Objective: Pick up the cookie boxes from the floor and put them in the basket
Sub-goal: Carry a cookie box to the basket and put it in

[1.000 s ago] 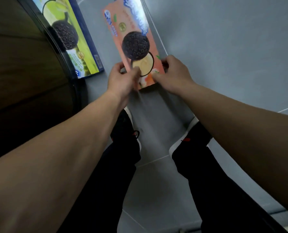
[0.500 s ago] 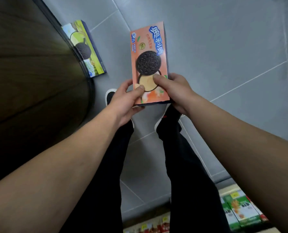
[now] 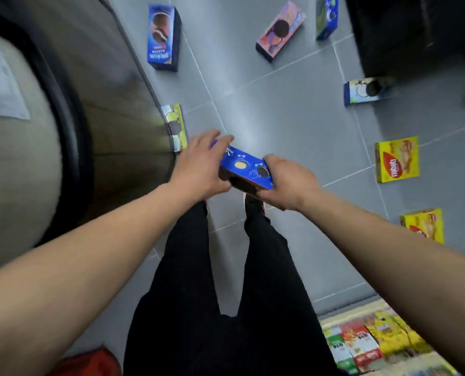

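Note:
I hold one cookie box [image 3: 244,167] in front of me above the grey tiled floor, tilted, its blue face with cookie pictures upward. My left hand [image 3: 198,165] holds its left end, fingers reaching over the far edge. My right hand [image 3: 287,183] grips its right end. More cookie boxes lie on the floor: a green one [image 3: 176,126] against the curved counter, a dark blue one [image 3: 162,36], a pink one [image 3: 280,31], a blue-green one [image 3: 327,17], a light blue one [image 3: 365,91] and two yellow ones [image 3: 397,159] [image 3: 424,226]. A red object [image 3: 90,362], partly cut off, sits at the bottom left.
A curved counter [image 3: 95,109] fills the left side. A dark cabinet [image 3: 416,31] stands at the top right. A shelf of snack packs [image 3: 375,343] is at the bottom right. My legs and shoes [image 3: 253,204] are below the box.
I lifted the box off the floor and turned it from its orange front to its blue face. My view rose and now takes in more of the floor and boxes.

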Available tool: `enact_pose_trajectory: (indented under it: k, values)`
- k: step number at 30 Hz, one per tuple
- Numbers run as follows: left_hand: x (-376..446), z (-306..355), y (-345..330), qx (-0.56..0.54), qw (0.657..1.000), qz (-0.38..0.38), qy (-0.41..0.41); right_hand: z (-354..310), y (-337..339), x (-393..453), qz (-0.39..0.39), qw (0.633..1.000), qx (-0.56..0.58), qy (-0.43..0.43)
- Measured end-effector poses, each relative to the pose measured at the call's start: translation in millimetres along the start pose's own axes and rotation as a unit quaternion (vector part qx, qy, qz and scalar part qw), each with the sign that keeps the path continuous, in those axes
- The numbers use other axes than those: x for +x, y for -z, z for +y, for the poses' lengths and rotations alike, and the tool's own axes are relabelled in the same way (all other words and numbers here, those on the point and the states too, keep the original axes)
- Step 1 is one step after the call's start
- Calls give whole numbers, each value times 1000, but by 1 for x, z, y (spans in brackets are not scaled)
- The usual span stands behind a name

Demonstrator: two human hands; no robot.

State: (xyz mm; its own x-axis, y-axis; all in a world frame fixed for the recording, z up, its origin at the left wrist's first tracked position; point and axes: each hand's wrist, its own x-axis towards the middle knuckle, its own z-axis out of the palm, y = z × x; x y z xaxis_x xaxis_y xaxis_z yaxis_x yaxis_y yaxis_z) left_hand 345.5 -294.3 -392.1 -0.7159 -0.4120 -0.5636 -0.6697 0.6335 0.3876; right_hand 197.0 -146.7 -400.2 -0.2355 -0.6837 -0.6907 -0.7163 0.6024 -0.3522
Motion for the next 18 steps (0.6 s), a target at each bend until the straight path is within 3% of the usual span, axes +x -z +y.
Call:
enact_pose_trajectory:
  k: [3, 6, 13, 18]
  values:
    - [-44, 20, 1, 92, 995, -29, -10, -15, 28, -34, -29, 993, -73, 91]
    - [-95, 34, 2, 83, 996, 11, 35, -34, 50, -69, -48, 973, -146, 174]
    - [-210, 42, -15, -24, 976, 106, 189, -101, 52, -108, -95, 903, -272, 318]
    - [-308, 29, -36, -122, 920, 171, 330, -192, 26, -139, -121, 822, -358, 426]
